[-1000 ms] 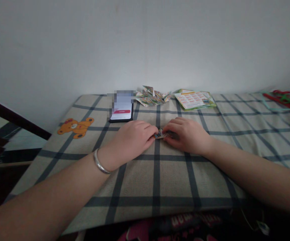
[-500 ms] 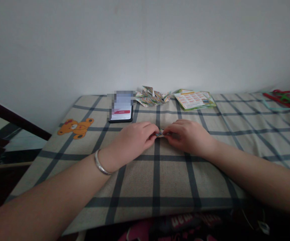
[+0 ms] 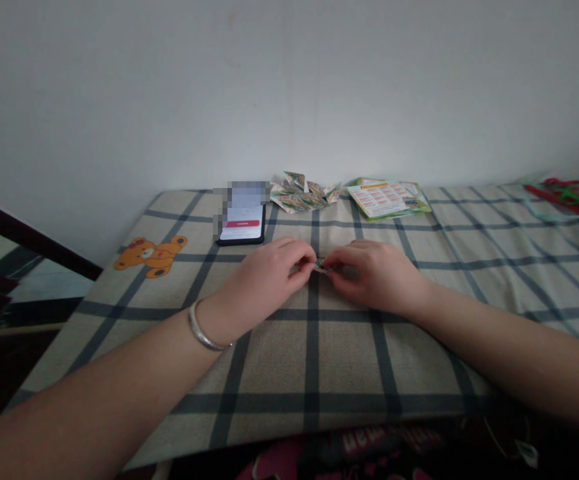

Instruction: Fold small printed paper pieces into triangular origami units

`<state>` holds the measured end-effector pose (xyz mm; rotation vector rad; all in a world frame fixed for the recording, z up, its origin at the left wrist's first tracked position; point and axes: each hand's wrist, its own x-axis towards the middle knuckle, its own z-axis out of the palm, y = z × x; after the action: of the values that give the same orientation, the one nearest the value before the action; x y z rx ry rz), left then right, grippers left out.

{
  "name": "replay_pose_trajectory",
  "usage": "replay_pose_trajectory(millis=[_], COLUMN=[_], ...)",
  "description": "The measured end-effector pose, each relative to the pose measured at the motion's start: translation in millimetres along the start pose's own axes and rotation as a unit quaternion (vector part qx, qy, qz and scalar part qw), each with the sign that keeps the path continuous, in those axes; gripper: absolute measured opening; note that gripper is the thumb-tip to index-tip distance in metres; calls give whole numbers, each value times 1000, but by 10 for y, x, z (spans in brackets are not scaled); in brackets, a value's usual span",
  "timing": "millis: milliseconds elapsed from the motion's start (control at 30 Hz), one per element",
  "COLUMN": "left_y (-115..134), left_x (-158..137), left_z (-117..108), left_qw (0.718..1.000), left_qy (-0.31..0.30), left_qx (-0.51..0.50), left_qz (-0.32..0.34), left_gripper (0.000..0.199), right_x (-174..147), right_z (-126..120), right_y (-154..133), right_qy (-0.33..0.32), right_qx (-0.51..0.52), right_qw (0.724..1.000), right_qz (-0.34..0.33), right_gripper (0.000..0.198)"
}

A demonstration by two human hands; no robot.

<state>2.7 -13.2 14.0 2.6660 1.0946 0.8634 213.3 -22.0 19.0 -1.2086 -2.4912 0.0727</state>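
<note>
Over the middle of the checked tablecloth, my left hand (image 3: 282,270) pinches one end of a small folded piece of printed paper (image 3: 320,267). A silver bangle (image 3: 204,330) circles my left wrist. From the other side my right hand (image 3: 369,273) grips the paper between thumb and fingers. Only a narrow strip of it shows between my fingertips; the rest is hidden. Beyond my hands lies a pile of folded printed paper pieces (image 3: 305,195), and to its right a stack of flat printed sheets (image 3: 387,199).
A phone (image 3: 242,223) with a lit screen lies behind my left hand. An orange bear figure (image 3: 152,255) is on the checked tablecloth (image 3: 264,373) at left. Red, green and pale blue strips (image 3: 574,200) lie far right. A white wall (image 3: 289,87) rises behind the table.
Less of the paper's printed face shows between my fingers now, and it appears tilted. My fingertips have shifted slightly; both arms stay nearly in place.
</note>
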Motion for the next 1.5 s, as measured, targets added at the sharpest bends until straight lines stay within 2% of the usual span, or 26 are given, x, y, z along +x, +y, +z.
replay_pose_trajectory(millis=[533,967,1167,1267,1367,1500], left_y=[55,-25,-42,-45,-49,-50], left_x=[21,15,14,19,19,16], left_z=[27,150,184,195,207,204], left_qw=[997,979,982,976,967,973], left_qy=[-8,29,54,63,72,78], left_qx=[-73,-180,-158,-187,-222,-190], left_qz=[-35,-89,-89,-95,-104,-102], left_gripper=[5,7,13,10,7,5], right_x=[14,38,52,54,56,69], right_z=[7,58,80,99,114,125], right_y=[-4,-34,-13,3,-3,-24], right_qy=[-1,14,13,9,10,13], right_qx=[40,51,123,180,232,274], right_qw=[999,998,990,982,971,959], right_qz=[19,44,63,53,61,72], right_gripper=[19,20,26,30,29,25])
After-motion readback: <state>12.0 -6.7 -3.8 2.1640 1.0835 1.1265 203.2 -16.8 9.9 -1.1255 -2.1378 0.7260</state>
